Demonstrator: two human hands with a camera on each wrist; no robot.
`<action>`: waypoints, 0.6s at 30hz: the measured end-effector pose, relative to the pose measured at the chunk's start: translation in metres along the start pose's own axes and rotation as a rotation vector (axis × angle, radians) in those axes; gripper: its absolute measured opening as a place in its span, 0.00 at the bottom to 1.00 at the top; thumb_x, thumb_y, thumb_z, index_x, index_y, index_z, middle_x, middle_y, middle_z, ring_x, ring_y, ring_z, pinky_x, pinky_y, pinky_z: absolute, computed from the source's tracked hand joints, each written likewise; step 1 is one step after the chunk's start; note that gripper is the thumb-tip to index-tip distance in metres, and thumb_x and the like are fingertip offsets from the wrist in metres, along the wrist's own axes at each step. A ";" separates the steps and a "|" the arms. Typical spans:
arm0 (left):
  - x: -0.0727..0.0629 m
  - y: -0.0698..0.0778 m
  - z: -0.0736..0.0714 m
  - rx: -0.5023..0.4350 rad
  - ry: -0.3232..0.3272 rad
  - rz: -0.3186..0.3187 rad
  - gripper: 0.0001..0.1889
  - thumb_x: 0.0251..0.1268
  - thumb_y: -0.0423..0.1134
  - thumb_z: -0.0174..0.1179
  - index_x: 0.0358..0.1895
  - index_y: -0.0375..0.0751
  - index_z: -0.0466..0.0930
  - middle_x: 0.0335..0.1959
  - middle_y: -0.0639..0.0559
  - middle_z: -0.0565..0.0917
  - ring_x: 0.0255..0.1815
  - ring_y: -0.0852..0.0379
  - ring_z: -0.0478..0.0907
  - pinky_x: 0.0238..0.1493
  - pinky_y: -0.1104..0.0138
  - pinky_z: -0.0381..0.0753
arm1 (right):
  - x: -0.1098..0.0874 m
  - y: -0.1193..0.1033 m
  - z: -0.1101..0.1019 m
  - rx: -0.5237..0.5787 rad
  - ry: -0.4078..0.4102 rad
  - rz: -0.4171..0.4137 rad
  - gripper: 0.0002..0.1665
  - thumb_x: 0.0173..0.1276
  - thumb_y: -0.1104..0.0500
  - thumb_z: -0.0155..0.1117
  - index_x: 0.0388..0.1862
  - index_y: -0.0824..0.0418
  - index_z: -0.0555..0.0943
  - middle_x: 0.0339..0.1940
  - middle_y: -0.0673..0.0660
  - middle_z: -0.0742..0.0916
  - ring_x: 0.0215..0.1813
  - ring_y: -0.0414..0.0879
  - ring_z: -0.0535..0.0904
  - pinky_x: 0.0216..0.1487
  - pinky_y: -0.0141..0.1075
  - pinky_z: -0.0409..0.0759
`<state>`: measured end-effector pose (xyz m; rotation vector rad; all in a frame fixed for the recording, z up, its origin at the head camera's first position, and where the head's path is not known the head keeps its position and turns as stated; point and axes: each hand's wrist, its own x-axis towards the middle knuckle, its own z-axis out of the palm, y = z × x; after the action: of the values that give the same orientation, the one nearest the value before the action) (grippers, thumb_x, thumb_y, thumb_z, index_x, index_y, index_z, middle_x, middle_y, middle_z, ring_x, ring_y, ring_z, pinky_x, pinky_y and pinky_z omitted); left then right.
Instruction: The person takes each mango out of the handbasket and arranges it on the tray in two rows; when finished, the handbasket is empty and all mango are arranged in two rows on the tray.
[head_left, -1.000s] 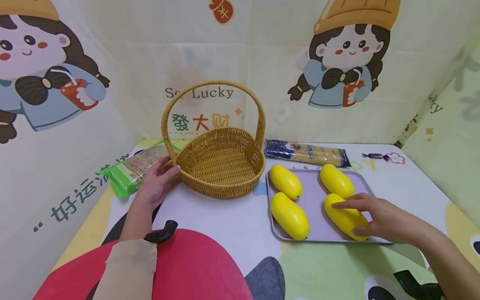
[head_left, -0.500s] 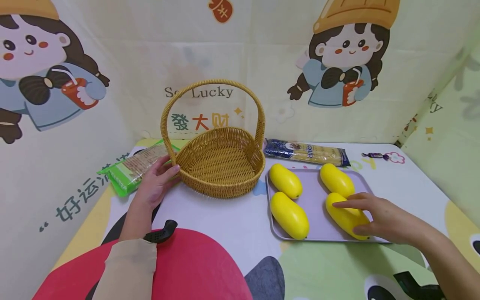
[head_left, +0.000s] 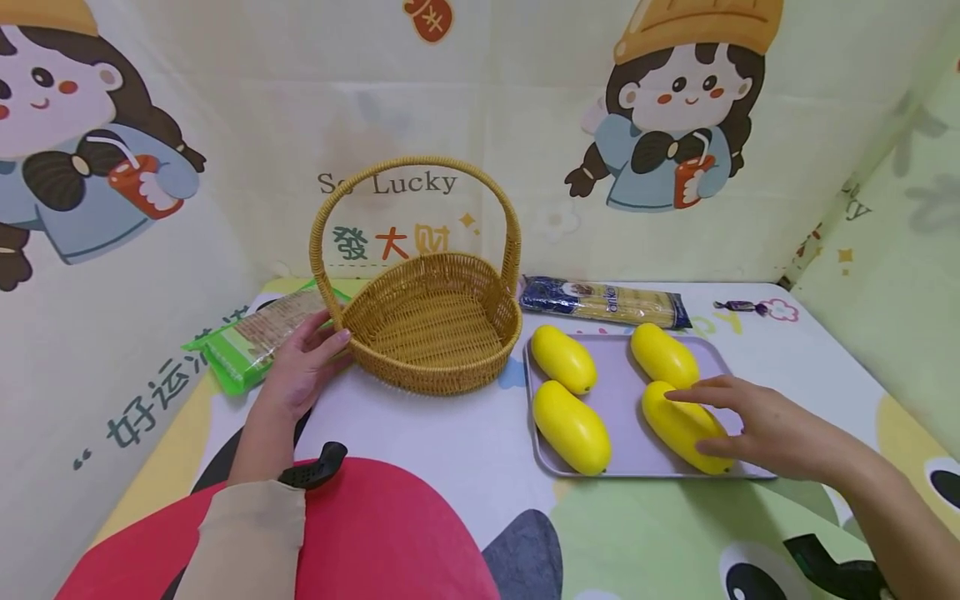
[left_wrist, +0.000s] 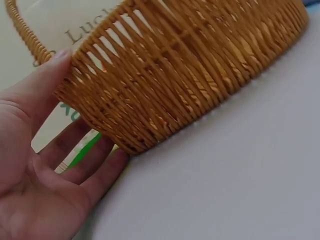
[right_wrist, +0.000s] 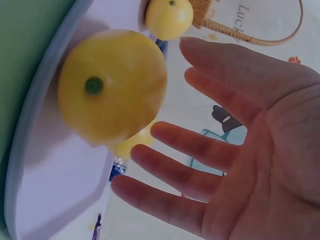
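Note:
A wicker basket (head_left: 431,367) with a tall arched handle stands at the table's middle. My left hand (head_left: 303,371) holds its left end, thumb at the rim beside the handle's foot and fingers along the outer side. My right hand (head_left: 772,425) hovers with spread fingers over the front right mango (head_left: 678,425), thumb and fingers on either side of it. In the right wrist view a gap shows between the fingertips and that mango (right_wrist: 112,87). On the lilac tray (head_left: 618,408) lie several yellow mangoes, among them a front left one (head_left: 570,429) and a back right one (head_left: 663,357).
Behind the tray lies a pack of spaghetti (head_left: 603,302), with a small purple wrapped candy (head_left: 738,307) at its right. A green-edged plastic food packet (head_left: 255,337) lies left of the basket, partly behind my left hand. A printed cloth backdrop (head_left: 540,108) rises behind the table.
The head view has shifted slightly, so everything appears a little further left. Both hands stay at about the same places by the basket and the mango.

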<state>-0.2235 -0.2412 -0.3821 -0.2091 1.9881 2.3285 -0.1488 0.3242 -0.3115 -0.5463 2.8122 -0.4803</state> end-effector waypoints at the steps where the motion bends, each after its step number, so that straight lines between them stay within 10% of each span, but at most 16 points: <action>1: -0.001 0.000 -0.001 0.001 -0.001 0.001 0.41 0.72 0.43 0.66 0.83 0.59 0.54 0.83 0.43 0.56 0.81 0.47 0.60 0.70 0.64 0.76 | 0.001 -0.001 -0.001 -0.008 0.006 0.002 0.37 0.61 0.51 0.79 0.69 0.52 0.80 0.65 0.68 0.81 0.57 0.62 0.81 0.50 0.58 0.86; 5: -0.005 0.005 -0.002 0.118 -0.013 0.001 0.42 0.74 0.47 0.64 0.85 0.59 0.50 0.84 0.42 0.54 0.82 0.44 0.59 0.74 0.58 0.73 | 0.005 -0.008 -0.003 -0.037 0.049 -0.001 0.37 0.64 0.49 0.77 0.70 0.53 0.78 0.66 0.69 0.80 0.61 0.67 0.80 0.54 0.64 0.84; 10: -0.015 0.017 -0.004 0.518 -0.031 0.019 0.43 0.77 0.59 0.55 0.86 0.51 0.44 0.82 0.34 0.59 0.78 0.36 0.65 0.71 0.46 0.76 | 0.014 -0.018 -0.004 -0.042 0.112 -0.006 0.37 0.67 0.48 0.74 0.73 0.54 0.76 0.71 0.71 0.76 0.67 0.72 0.74 0.59 0.71 0.78; 18: -0.055 0.051 0.014 1.179 -0.121 0.113 0.33 0.77 0.58 0.55 0.71 0.34 0.73 0.61 0.33 0.81 0.60 0.35 0.79 0.51 0.48 0.86 | 0.024 -0.026 -0.004 -0.081 0.138 0.045 0.44 0.69 0.40 0.71 0.79 0.52 0.69 0.77 0.72 0.67 0.72 0.75 0.64 0.62 0.75 0.73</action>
<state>-0.1772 -0.2340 -0.3223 0.1253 2.8943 0.8270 -0.1634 0.2924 -0.3026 -0.4812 2.9800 -0.4119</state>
